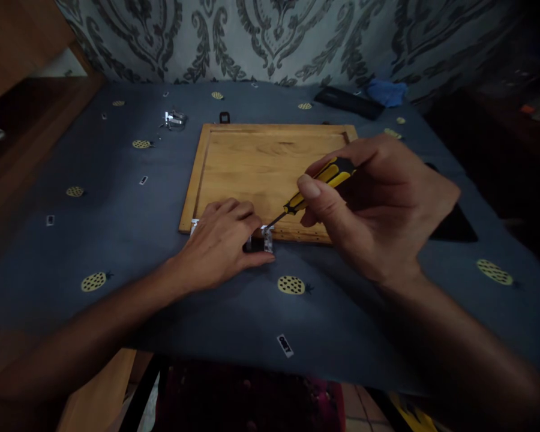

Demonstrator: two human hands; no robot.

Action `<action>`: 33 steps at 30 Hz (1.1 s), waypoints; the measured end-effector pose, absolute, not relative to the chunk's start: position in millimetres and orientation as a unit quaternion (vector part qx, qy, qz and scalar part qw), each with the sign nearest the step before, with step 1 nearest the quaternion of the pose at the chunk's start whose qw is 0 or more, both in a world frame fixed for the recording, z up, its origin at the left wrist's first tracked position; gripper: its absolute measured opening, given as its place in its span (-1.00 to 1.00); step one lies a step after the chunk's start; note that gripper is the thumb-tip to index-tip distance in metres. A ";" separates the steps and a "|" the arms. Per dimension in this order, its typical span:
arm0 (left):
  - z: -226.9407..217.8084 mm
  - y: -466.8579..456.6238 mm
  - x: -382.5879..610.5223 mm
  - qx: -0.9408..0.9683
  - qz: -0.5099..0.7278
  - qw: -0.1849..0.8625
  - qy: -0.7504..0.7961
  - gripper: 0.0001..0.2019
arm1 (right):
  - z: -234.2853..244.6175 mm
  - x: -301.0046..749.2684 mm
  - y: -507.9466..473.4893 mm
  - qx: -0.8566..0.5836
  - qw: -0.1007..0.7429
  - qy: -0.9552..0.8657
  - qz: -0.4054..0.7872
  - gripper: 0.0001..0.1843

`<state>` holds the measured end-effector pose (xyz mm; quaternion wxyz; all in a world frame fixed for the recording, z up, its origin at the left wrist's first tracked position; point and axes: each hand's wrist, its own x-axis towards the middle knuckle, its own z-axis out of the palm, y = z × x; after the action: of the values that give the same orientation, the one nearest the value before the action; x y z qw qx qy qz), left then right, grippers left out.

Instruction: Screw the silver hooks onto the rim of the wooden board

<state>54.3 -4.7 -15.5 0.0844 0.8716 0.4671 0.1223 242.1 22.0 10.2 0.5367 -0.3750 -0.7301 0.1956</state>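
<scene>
A framed wooden panel (261,168) lies flat on the cloth. My left hand (220,240) rests over its near edge, fingers on the wood, and pinches a shiny metal fitting (268,241) at that edge between thumb and forefinger. Whether the fitting is a latch or a hinge I cannot tell; my fingers cover part of it. In my right hand (373,210) is a yellow-and-black screwdriver (330,174), slanting down to the left. Its tip meets the top of the fitting. Another bit of shiny metal (194,225) shows to the left of my left hand, partly hidden.
Loose metal fittings (175,119) with tiny bits lie at the back left. Behind the panel sits a small dark bracket (224,117). A long black case (348,102) and a blue cloth (387,93) are at the back right. A flat black object (456,222) lies beyond my right hand.
</scene>
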 end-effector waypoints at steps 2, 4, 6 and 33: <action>-15.1 -4.9 54.3 0.871 0.119 0.085 0.468 -0.60 | 10.3 240.6 21.7 -0.374 0.539 -0.727 0.202 -0.77; -14.9 -4.9 54.2 0.871 0.117 0.088 0.469 -0.60 | 13.2 238.8 21.2 -0.369 0.554 -0.712 0.222 -0.74; -15.5 -4.7 53.8 0.869 0.121 0.093 0.470 -0.60 | 19.2 238.2 21.7 -0.360 0.592 -0.682 0.232 -0.76; -16.3 -6.2 55.0 0.863 0.145 0.083 0.477 -0.64 | -39.4 282.3 93.7 -0.508 0.428 -0.695 0.275 -0.70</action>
<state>55.0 -6.2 -16.3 0.0826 0.8631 0.4768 0.1446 282.3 93.7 -39.4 0.4283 -0.5075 -0.6953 0.2749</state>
